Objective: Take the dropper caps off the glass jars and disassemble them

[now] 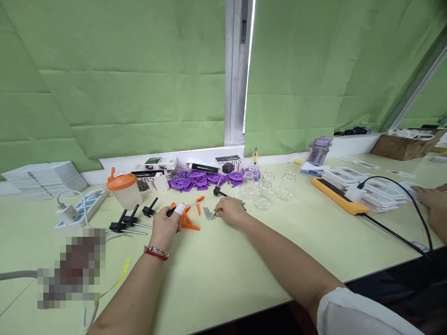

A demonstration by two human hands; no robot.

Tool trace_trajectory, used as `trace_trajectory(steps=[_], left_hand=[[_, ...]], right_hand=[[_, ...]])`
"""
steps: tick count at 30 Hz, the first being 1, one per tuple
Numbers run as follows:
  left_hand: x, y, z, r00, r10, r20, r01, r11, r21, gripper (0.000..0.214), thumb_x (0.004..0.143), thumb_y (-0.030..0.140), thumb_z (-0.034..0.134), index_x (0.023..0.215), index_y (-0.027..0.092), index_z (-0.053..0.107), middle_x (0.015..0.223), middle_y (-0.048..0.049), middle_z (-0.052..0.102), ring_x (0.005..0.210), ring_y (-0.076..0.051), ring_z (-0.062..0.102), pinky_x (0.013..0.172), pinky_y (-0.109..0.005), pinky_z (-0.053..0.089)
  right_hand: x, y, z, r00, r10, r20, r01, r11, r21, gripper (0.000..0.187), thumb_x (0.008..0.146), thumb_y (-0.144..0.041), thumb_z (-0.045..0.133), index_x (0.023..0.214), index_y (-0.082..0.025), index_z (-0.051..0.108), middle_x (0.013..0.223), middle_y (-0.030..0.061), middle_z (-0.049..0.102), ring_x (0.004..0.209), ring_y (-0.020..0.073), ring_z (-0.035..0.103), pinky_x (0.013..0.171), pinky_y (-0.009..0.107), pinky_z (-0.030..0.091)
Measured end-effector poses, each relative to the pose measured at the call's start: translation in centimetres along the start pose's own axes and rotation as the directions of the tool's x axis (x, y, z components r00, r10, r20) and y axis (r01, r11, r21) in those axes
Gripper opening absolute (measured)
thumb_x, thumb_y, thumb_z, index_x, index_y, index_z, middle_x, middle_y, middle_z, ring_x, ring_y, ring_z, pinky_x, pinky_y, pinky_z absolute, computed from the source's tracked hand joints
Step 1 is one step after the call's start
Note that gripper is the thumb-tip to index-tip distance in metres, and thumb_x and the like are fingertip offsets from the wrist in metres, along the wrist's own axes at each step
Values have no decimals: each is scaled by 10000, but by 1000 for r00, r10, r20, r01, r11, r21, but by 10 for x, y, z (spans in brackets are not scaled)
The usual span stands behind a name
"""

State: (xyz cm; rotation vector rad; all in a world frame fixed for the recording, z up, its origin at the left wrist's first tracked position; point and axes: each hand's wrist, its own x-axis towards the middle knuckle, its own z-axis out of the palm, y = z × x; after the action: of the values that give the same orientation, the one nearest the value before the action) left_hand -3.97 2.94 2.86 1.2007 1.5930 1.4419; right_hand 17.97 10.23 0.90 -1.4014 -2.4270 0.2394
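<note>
My left hand (165, 228) is closed around a black piece with a thin metal rod (195, 203) sticking out to the right. A white wrap covers one of its fingertips. Orange plastic parts (190, 226) lie just beyond and beneath that hand. My right hand (228, 210) reaches down to the table, fingers pinched beside a small row of metal screws (208, 213); what sits in the fingertips is too small to name. More small metal pieces (239, 201) lie partly hidden behind it. Several black knobs with metal rods (131, 220) rest left of my left hand.
Purple plastic parts (197, 179) and printed boxes (228, 166) line the back. Clear glass jars (263, 197) stand right of them. An orange-lidded cup (123, 188) and power strip (91, 207) are left. A yellow power strip (335, 195) and another person's hand (435, 207) are right.
</note>
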Motion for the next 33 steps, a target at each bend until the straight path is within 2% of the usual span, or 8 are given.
trace_trajectory(steps=[4, 8, 16, 24, 27, 29, 31, 33], left_hand=[[1, -5, 4, 996, -55, 64, 61, 993, -106, 397, 700, 555, 655, 696, 186, 509, 411, 56, 474, 342, -90, 399, 372, -227, 330], [2, -7, 6, 988, -119, 101, 137, 971, -195, 431, 654, 556, 692, 681, 174, 496, 532, 37, 540, 353, -69, 405, 355, -227, 333], [2, -7, 5, 981, -159, 113, 182, 957, -228, 452, 631, 554, 715, 704, 158, 510, 584, 25, 553, 381, -62, 405, 368, -234, 363], [-2, -4, 6, 968, -183, 173, 224, 941, -255, 482, 614, 574, 725, 714, 152, 512, 580, 31, 535, 407, -61, 405, 378, -223, 351], [-3, -2, 6, 966, -178, 185, 223, 940, -259, 472, 641, 579, 704, 717, 150, 519, 544, 44, 505, 404, -62, 395, 380, -222, 350], [-4, -1, 5, 965, -171, 199, 221, 940, -262, 460, 662, 571, 692, 746, 147, 537, 535, 48, 500, 406, -63, 387, 385, -223, 357], [-5, -1, 5, 961, -168, 221, 226, 936, -268, 456, 672, 566, 688, 783, 143, 556, 550, 44, 515, 411, -61, 382, 388, -221, 357], [-6, 0, 5, 950, -179, 256, 249, 928, -276, 456, 674, 561, 690, 804, 141, 569, 565, 39, 527, 418, -56, 380, 394, -214, 354]], right_hand=[[2, -5, 4, 999, -33, 18, 33, 998, -45, 75, 775, -247, 673, 804, -224, 739, 874, 30, 707, 903, 188, 593, 730, 265, 368], [3, -10, 4, 1000, -6, 20, 8, 996, -90, 101, 794, -298, 670, 800, -211, 722, 875, 36, 703, 880, 191, 592, 714, 270, 360], [4, -14, 7, 999, 26, 26, -22, 993, -120, 138, 818, -313, 638, 819, -200, 717, 888, 61, 712, 866, 202, 609, 713, 278, 360], [3, -11, 3, 997, 33, 72, -27, 996, -84, 124, 816, -241, 627, 836, -190, 738, 889, 82, 723, 892, 210, 618, 746, 281, 368], [-1, -10, -5, 996, 91, -18, -90, 995, 53, 133, 830, -225, 594, 819, -190, 722, 875, 76, 715, 864, 199, 611, 735, 280, 373], [-6, -8, -14, 979, 178, -98, -148, 955, 256, 138, 835, -225, 568, 807, -188, 699, 825, 61, 701, 783, 179, 598, 692, 275, 383], [-14, -7, -21, 957, 265, -120, -168, 839, 518, 119, 821, -224, 562, 786, -178, 667, 760, 40, 678, 676, 146, 567, 634, 260, 393], [-25, -7, -27, 946, 318, -58, -167, 635, 754, 72, 780, -211, 587, 756, -163, 636, 710, 24, 660, 592, 114, 529, 578, 242, 393]])
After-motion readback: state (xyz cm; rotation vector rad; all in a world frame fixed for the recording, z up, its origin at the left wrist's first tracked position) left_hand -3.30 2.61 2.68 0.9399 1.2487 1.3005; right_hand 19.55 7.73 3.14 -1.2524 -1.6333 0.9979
